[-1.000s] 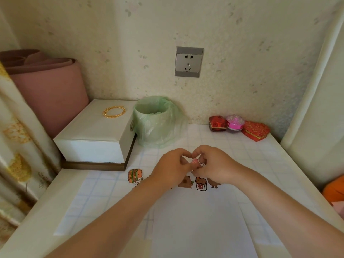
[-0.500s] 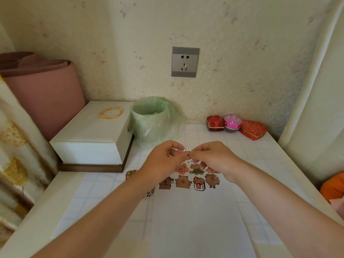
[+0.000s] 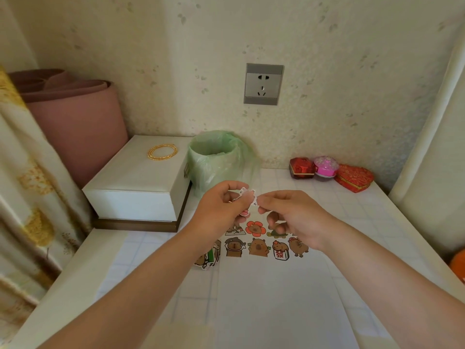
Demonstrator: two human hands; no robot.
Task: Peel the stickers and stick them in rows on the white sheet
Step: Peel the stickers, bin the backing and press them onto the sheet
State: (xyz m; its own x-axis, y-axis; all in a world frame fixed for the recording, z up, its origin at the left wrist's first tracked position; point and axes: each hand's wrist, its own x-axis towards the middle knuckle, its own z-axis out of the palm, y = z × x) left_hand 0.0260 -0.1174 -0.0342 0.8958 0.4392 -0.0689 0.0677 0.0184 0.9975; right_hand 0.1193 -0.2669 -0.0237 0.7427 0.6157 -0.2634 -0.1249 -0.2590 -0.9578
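**both hands pinch one sticker above the sheet**

a table with a pale grid-patterned cover fills the lower view. the white sheet lies flat on it, in front of the person. a rolled pink mat stands far left against the wall, with a white box beside it and a small bin lined with a green bag just right of the box.

the left hand and right hand meet in the air over the sheet's far end. each pinches, between thumb and forefinger, a side of one small sticker with a white edge.

below them, capybara stickers sit on the sheet in two rows. a pile of loose stickers lies at the sheet's left edge, partly hidden by the left forearm. a gold bangle rests on the box lid.
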